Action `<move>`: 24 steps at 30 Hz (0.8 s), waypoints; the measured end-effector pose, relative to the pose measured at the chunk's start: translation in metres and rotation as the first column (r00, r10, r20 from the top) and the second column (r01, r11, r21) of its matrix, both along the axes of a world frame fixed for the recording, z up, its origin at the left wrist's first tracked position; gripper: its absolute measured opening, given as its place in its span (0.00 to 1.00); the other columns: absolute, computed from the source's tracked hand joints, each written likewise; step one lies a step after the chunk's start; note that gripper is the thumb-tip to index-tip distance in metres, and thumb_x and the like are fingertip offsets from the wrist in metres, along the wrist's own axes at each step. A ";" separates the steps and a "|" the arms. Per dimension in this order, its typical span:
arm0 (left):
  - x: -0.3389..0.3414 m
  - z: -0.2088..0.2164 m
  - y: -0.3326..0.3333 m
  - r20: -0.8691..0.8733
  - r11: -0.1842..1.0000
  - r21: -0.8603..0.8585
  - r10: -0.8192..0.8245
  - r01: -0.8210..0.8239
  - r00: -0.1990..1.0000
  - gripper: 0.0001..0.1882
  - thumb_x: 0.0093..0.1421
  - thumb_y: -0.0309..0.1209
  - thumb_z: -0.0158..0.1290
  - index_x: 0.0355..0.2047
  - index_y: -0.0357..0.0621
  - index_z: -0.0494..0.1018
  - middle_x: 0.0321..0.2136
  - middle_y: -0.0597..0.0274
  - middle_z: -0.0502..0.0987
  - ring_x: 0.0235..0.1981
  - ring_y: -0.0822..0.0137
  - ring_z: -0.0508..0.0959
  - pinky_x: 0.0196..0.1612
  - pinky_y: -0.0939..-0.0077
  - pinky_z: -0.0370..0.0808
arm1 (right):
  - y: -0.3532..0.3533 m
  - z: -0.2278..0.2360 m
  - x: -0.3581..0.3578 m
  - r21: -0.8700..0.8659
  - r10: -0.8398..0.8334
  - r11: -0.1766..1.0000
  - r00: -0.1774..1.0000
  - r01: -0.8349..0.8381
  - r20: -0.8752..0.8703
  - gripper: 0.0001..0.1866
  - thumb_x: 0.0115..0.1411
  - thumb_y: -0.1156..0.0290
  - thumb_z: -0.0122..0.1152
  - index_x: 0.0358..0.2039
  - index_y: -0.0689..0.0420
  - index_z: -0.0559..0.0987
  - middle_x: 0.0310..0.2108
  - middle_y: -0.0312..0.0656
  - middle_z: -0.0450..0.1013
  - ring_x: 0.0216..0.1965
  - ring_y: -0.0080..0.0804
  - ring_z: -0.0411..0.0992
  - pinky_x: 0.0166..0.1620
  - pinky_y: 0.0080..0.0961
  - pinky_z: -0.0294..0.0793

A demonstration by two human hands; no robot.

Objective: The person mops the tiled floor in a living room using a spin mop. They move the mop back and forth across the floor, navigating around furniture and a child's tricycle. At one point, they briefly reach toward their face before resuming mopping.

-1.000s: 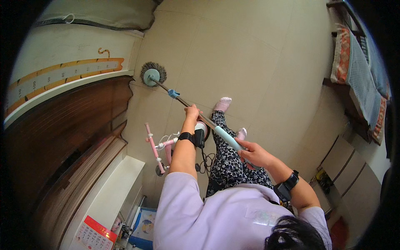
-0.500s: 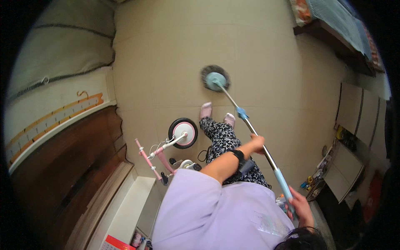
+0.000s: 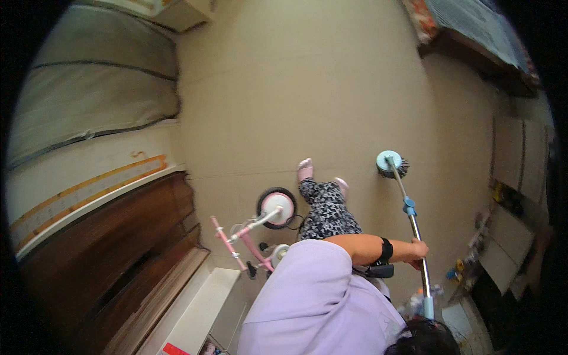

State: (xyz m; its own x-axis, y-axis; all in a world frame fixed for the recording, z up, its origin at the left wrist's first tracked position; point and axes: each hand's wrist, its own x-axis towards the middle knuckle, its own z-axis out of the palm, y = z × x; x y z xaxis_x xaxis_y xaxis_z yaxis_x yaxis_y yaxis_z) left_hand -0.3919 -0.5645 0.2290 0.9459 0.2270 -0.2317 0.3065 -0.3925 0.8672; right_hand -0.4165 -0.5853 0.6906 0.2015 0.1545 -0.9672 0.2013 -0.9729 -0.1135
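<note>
My left hand point(image 3: 418, 252) is closed around the metal pole of a spin mop point(image 3: 416, 229). The mop has a round light-blue disc with dark grey strings, a blue collar on the pole and a light-blue grip at its near end. Its head point(image 3: 389, 162) is right of my feet, tilted so strings show below the disc; I cannot tell if it rests on the floor. The upper end of the pole runs out of sight beside dark hair at the lower edge. My right hand does not show there. A dark band circles my left wrist.
Beige tiled floor point(image 3: 284, 106) spreads ahead. A pink child's bike point(image 3: 254, 245) stands left of my legs. Dark brown wooden furniture point(image 3: 112, 236) lines the left. A bed-like frame point(image 3: 473, 59) is at far right, and cabinets point(image 3: 506, 148) and bottles point(image 3: 420, 299) stand along the right.
The mop head has swung from ahead of my feet to their right and nearer. My left arm has moved right with the pole. My right hand has gone out of view.
</note>
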 end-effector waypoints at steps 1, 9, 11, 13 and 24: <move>-0.015 0.001 0.009 -0.088 0.995 -0.104 0.003 -0.012 0.996 0.13 0.40 0.42 0.64 0.27 0.57 0.77 0.24 0.69 0.79 0.24 0.65 0.80 0.23 0.61 0.68 | -0.006 -0.018 0.023 0.022 0.021 1.000 0.998 -0.020 -0.056 0.36 0.64 0.63 0.54 0.70 0.56 0.55 0.40 0.44 0.69 0.33 0.28 0.67 0.37 0.25 0.65; -0.145 0.058 0.107 -0.527 0.190 -0.643 0.593 -0.742 0.609 0.18 0.62 0.42 0.45 0.43 0.41 0.58 0.31 0.48 0.78 0.24 0.51 0.81 0.26 0.48 0.78 | 0.008 -0.090 0.112 0.285 0.215 0.953 0.896 -0.104 -0.389 0.38 0.61 0.69 0.55 0.70 0.57 0.54 0.29 0.48 0.73 0.19 0.31 0.69 0.24 0.27 0.69; -0.170 0.077 0.129 -0.671 -0.226 -0.592 0.669 -0.773 0.319 0.25 0.64 0.41 0.45 0.50 0.36 0.48 0.33 0.46 0.77 0.25 0.52 0.81 0.27 0.51 0.80 | 0.050 -0.084 0.107 0.181 0.127 0.982 0.871 -0.044 -0.475 0.40 0.57 0.72 0.56 0.70 0.55 0.55 0.20 0.47 0.72 0.09 0.30 0.65 0.13 0.26 0.66; -0.197 0.096 0.140 -0.748 -0.516 -0.491 0.663 -0.702 0.035 0.33 0.66 0.40 0.44 0.56 0.32 0.38 0.35 0.43 0.75 0.25 0.52 0.81 0.28 0.53 0.83 | 0.080 -0.066 0.093 0.219 0.200 0.971 0.825 -0.095 -0.529 0.40 0.56 0.72 0.58 0.70 0.55 0.57 0.20 0.46 0.72 0.10 0.29 0.67 0.13 0.25 0.67; -0.260 0.104 0.142 -0.731 -0.718 -0.212 0.567 -0.663 -0.380 0.23 0.69 0.44 0.40 0.53 0.38 0.54 0.35 0.52 0.73 0.28 0.59 0.79 0.31 0.61 0.82 | 0.125 -0.108 0.044 0.414 0.488 0.865 0.671 -0.285 -0.558 0.34 0.63 0.75 0.53 0.69 0.55 0.57 0.28 0.37 0.70 0.17 0.22 0.69 0.18 0.23 0.70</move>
State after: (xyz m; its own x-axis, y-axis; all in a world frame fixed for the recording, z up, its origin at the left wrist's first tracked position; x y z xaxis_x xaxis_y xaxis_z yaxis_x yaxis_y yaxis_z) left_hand -0.6522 -0.4228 0.3328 -0.3601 0.2796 -0.8900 -0.4157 0.8060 0.4214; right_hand -0.3729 -0.4606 0.5831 -0.5706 0.3471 -0.7443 0.3346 -0.7294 -0.5966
